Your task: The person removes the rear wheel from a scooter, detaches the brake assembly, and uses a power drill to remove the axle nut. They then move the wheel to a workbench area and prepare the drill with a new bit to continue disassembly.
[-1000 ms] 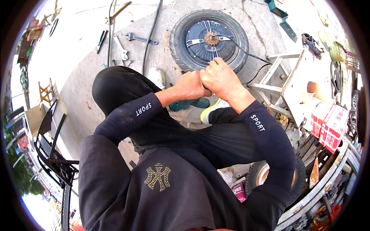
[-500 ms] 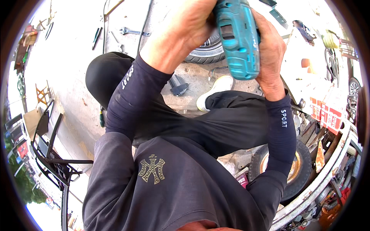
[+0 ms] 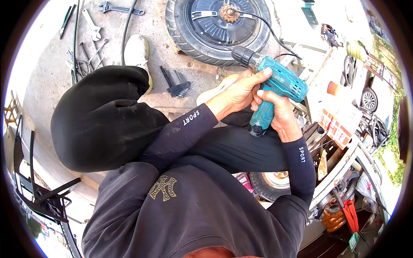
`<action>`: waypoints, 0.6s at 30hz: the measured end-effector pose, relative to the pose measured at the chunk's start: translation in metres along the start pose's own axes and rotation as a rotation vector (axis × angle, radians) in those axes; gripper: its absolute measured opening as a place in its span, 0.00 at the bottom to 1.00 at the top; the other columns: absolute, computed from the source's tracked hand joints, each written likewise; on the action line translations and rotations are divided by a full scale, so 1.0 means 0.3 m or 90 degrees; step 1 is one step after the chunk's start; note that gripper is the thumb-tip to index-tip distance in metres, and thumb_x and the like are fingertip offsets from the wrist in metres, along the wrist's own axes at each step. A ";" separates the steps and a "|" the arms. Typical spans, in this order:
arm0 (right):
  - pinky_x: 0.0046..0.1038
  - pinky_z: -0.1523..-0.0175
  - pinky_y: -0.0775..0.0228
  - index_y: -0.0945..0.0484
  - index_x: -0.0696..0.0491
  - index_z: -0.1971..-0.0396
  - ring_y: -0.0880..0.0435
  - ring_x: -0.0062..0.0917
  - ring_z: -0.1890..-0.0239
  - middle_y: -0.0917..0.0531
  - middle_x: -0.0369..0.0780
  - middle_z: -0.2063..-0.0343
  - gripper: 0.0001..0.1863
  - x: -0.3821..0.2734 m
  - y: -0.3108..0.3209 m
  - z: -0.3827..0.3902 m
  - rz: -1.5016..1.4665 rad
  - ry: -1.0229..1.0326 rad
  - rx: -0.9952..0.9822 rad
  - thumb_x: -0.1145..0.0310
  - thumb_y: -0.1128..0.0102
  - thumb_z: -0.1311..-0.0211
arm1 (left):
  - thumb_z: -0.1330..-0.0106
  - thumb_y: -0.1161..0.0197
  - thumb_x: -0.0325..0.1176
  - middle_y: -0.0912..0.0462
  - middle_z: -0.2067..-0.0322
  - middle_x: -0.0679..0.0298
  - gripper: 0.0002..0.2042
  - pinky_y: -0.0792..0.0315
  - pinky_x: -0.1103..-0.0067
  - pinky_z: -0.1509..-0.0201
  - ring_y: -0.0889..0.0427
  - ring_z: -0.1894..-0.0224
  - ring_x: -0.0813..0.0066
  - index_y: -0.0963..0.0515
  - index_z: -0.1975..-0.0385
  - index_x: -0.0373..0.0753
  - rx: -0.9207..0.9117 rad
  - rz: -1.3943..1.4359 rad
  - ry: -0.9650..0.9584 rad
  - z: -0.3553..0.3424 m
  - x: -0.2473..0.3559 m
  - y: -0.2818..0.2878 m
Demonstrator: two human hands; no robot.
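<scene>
A teal cordless drill point(image 3: 282, 79) with a black chuck is held over my right thigh, its chuck pointing up and left toward the wheel. My right hand point(image 3: 279, 112) is closed around the drill's handle. Against the body and front of the handle, my left hand point(image 3: 238, 93) is closed too, its thumb lying along the drill's side. Whether a bit sits in the chuck, I cannot tell. Just beyond the chuck lies a black-tyred wheel point(image 3: 183, 38) with a hub motor and a rusty sprocket point(image 3: 229, 13) at its middle. A cable runs from its axle to the right.
Left of my feet lie a folding hex key set point(image 3: 178, 88), an adjustable wrench point(image 3: 121, 8), a second wrench point(image 3: 91, 25) and several loose tools point(image 3: 88, 58). At right stand a metal-framed cart point(image 3: 329, 189) with clutter and a small wheel point(image 3: 275, 185). A black metal frame point(image 3: 45, 195) is at left.
The drill has come down from the top of the view, nearer my lap, and turned sideways. My hands moved with it. The view has shifted, showing more of the wheel and tools.
</scene>
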State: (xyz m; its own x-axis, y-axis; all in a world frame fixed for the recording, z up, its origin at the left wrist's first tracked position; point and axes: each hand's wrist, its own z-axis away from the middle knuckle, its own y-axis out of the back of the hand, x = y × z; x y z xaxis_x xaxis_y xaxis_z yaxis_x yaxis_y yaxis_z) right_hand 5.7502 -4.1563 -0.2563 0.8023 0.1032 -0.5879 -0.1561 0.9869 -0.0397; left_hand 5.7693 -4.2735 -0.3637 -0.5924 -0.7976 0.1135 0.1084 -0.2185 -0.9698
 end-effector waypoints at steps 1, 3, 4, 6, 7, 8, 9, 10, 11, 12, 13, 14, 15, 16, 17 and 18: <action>0.26 0.69 0.26 0.21 0.58 0.65 0.19 0.26 0.77 0.20 0.38 0.77 0.07 -0.005 -0.001 -0.023 -0.001 -0.007 0.010 0.73 0.36 0.42 | 0.35 0.36 0.59 0.18 0.76 0.60 0.30 0.28 0.81 0.85 0.22 0.84 0.77 0.21 0.61 0.28 0.014 -0.004 0.003 -0.017 0.017 0.007; 0.27 0.69 0.26 0.21 0.58 0.65 0.19 0.26 0.77 0.21 0.38 0.77 0.07 -0.008 -0.004 -0.059 -0.001 -0.022 0.030 0.73 0.36 0.42 | 0.36 0.35 0.59 0.20 0.78 0.63 0.30 0.31 0.82 0.86 0.24 0.85 0.79 0.21 0.63 0.30 0.044 0.015 0.004 -0.042 0.021 0.024; 0.28 0.68 0.26 0.21 0.58 0.64 0.19 0.27 0.77 0.21 0.38 0.77 0.07 -0.010 -0.009 -0.071 -0.004 -0.031 0.038 0.73 0.36 0.42 | 0.37 0.35 0.59 0.21 0.79 0.65 0.29 0.32 0.82 0.86 0.25 0.85 0.80 0.21 0.64 0.31 0.062 0.022 0.006 -0.051 0.015 0.040; 0.30 0.66 0.26 0.23 0.59 0.63 0.20 0.29 0.75 0.22 0.38 0.77 0.09 -0.020 -0.027 -0.099 0.045 -0.033 0.056 0.72 0.38 0.41 | 0.36 0.37 0.61 0.20 0.73 0.62 0.30 0.36 0.83 0.87 0.26 0.82 0.81 0.22 0.58 0.33 0.066 0.051 0.000 -0.076 0.003 0.076; 0.30 0.66 0.26 0.23 0.59 0.62 0.20 0.29 0.75 0.22 0.38 0.77 0.09 -0.015 -0.033 -0.115 0.062 -0.029 0.067 0.72 0.38 0.41 | 0.35 0.38 0.62 0.19 0.70 0.61 0.31 0.37 0.83 0.88 0.25 0.81 0.81 0.23 0.56 0.33 0.078 0.068 -0.005 -0.078 0.013 0.084; 0.30 0.66 0.26 0.23 0.59 0.62 0.20 0.28 0.75 0.22 0.38 0.77 0.10 -0.011 -0.035 -0.129 0.079 -0.025 0.078 0.72 0.37 0.41 | 0.35 0.40 0.63 0.19 0.68 0.60 0.32 0.38 0.83 0.88 0.24 0.79 0.81 0.24 0.53 0.34 0.090 0.085 -0.008 -0.080 0.022 0.093; 0.29 0.66 0.26 0.22 0.59 0.60 0.19 0.27 0.74 0.20 0.38 0.76 0.11 -0.010 -0.034 -0.139 0.103 -0.023 0.089 0.72 0.36 0.41 | 0.33 0.44 0.62 0.21 0.59 0.57 0.33 0.32 0.77 0.76 0.22 0.68 0.75 0.28 0.47 0.34 0.099 0.137 -0.014 -0.085 0.033 0.107; 0.28 0.66 0.26 0.22 0.59 0.59 0.19 0.27 0.74 0.20 0.38 0.75 0.12 -0.008 -0.038 -0.151 0.136 -0.014 0.101 0.72 0.36 0.41 | 0.31 0.47 0.62 0.22 0.50 0.53 0.34 0.26 0.72 0.64 0.20 0.57 0.69 0.32 0.41 0.35 0.108 0.189 -0.023 -0.089 0.055 0.117; 0.28 0.65 0.26 0.22 0.59 0.58 0.19 0.26 0.74 0.20 0.38 0.75 0.12 -0.002 -0.045 -0.167 0.169 -0.006 0.114 0.72 0.35 0.41 | 0.30 0.49 0.61 0.24 0.47 0.53 0.34 0.26 0.67 0.55 0.21 0.51 0.66 0.34 0.39 0.35 0.142 0.228 -0.076 -0.102 0.076 0.121; 0.28 0.65 0.26 0.22 0.59 0.58 0.19 0.26 0.74 0.19 0.38 0.74 0.13 0.003 -0.047 -0.182 0.202 0.002 0.128 0.72 0.35 0.41 | 0.29 0.51 0.60 0.25 0.43 0.52 0.34 0.27 0.63 0.46 0.23 0.45 0.62 0.36 0.37 0.35 0.177 0.267 -0.128 -0.114 0.092 0.125; 0.26 0.65 0.26 0.22 0.59 0.57 0.18 0.24 0.73 0.18 0.39 0.73 0.13 0.003 -0.037 -0.200 0.223 -0.019 0.118 0.73 0.34 0.41 | 0.27 0.56 0.55 0.30 0.38 0.53 0.31 0.41 0.56 0.32 0.30 0.36 0.56 0.40 0.35 0.35 0.170 0.267 -0.139 -0.113 0.106 0.142; 0.26 0.66 0.26 0.22 0.59 0.57 0.18 0.24 0.73 0.18 0.39 0.73 0.13 0.002 -0.035 -0.215 0.241 -0.024 0.118 0.73 0.34 0.41 | 0.26 0.59 0.53 0.29 0.38 0.53 0.30 0.38 0.57 0.34 0.29 0.37 0.56 0.39 0.35 0.34 0.173 0.266 -0.163 -0.117 0.114 0.156; 0.26 0.66 0.26 0.22 0.59 0.57 0.18 0.24 0.73 0.18 0.39 0.73 0.13 0.000 -0.036 -0.226 0.258 -0.029 0.117 0.73 0.34 0.41 | 0.26 0.60 0.52 0.28 0.39 0.54 0.29 0.37 0.58 0.35 0.28 0.38 0.57 0.38 0.36 0.35 0.189 0.299 -0.161 -0.122 0.111 0.160; 0.26 0.66 0.26 0.22 0.59 0.58 0.18 0.23 0.73 0.18 0.39 0.73 0.12 -0.003 -0.041 -0.242 0.278 -0.030 0.109 0.73 0.34 0.41 | 0.26 0.60 0.52 0.27 0.40 0.55 0.28 0.36 0.58 0.37 0.27 0.39 0.59 0.36 0.38 0.35 0.206 0.328 -0.166 -0.125 0.113 0.168; 0.25 0.67 0.26 0.22 0.60 0.57 0.19 0.22 0.74 0.18 0.39 0.72 0.13 0.001 -0.029 -0.252 0.278 -0.050 0.113 0.74 0.35 0.41 | 0.26 0.60 0.52 0.26 0.41 0.56 0.27 0.35 0.59 0.38 0.27 0.39 0.60 0.35 0.39 0.35 0.217 0.310 -0.163 -0.130 0.100 0.196; 0.25 0.67 0.26 0.22 0.60 0.56 0.19 0.22 0.74 0.18 0.39 0.71 0.13 -0.002 -0.024 -0.254 0.284 -0.052 0.117 0.74 0.35 0.41 | 0.26 0.60 0.51 0.26 0.42 0.57 0.26 0.34 0.60 0.39 0.27 0.40 0.61 0.34 0.41 0.36 0.227 0.291 -0.160 -0.136 0.074 0.237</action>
State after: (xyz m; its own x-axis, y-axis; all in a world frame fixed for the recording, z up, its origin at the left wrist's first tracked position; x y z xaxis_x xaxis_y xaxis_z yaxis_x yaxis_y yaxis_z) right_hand 5.7069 -4.1730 -0.3171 0.7244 0.5232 -0.4490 -0.3970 0.8490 0.3488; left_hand 5.7311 -4.2838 -0.4389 -0.2220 -0.9530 -0.2061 0.5916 0.0363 -0.8054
